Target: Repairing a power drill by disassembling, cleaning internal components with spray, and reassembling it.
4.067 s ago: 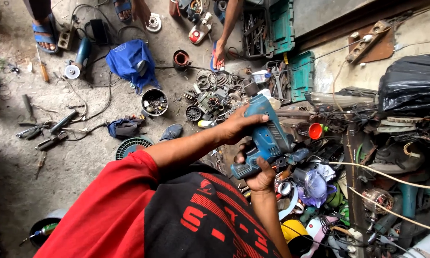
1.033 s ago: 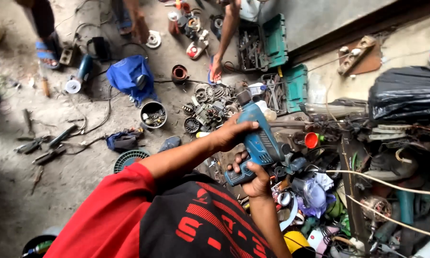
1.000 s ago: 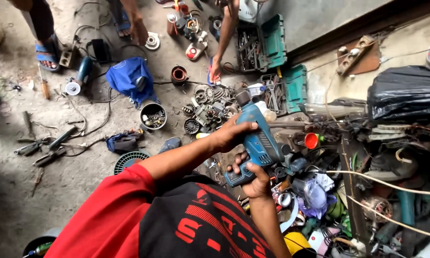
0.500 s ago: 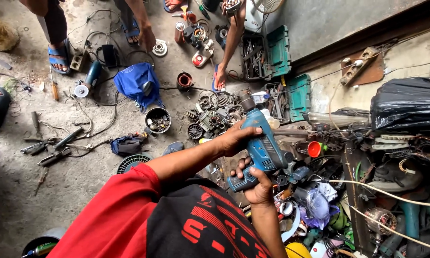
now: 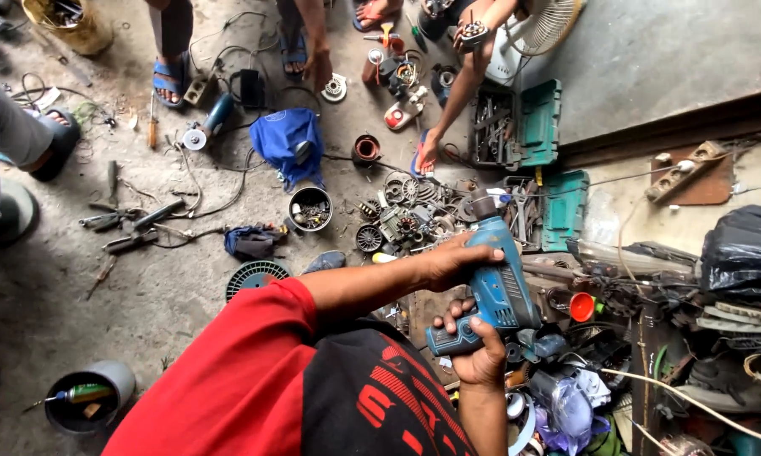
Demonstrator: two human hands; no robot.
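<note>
**Both hands on the blue drill above the parts pile**

Our right hand (image 5: 480, 359) curls its fingers (image 5: 461, 314) around the pistol handle of the blue power drill (image 5: 492, 283), thumb over the top of the grip. Our left hand (image 5: 446, 262) presses its fingers together along the upper side of the drill's body, just behind the dark chuck, so the tool sits clamped between both hands in front of our chest and over the heap of metal parts (image 5: 402, 221).

As for progress, we judge only that the drill is picked up and steadied; no bit shows in the chuck, nothing is pressed against it, and we cannot tell whether the trigger is squeezed, since the right fingers hide it.

Farther out lie a small tin of screws (image 5: 310, 209), a blue cloth (image 5: 288, 139), an angle grinder (image 5: 205, 123) and an open green tool case (image 5: 524, 125). Other people's legs and arms reach in along the top edge, cut off by the frame. The clutter at lower right, cables and plastic bags around an orange cap (image 5: 581, 306), is too tangled to sort out.
</note>
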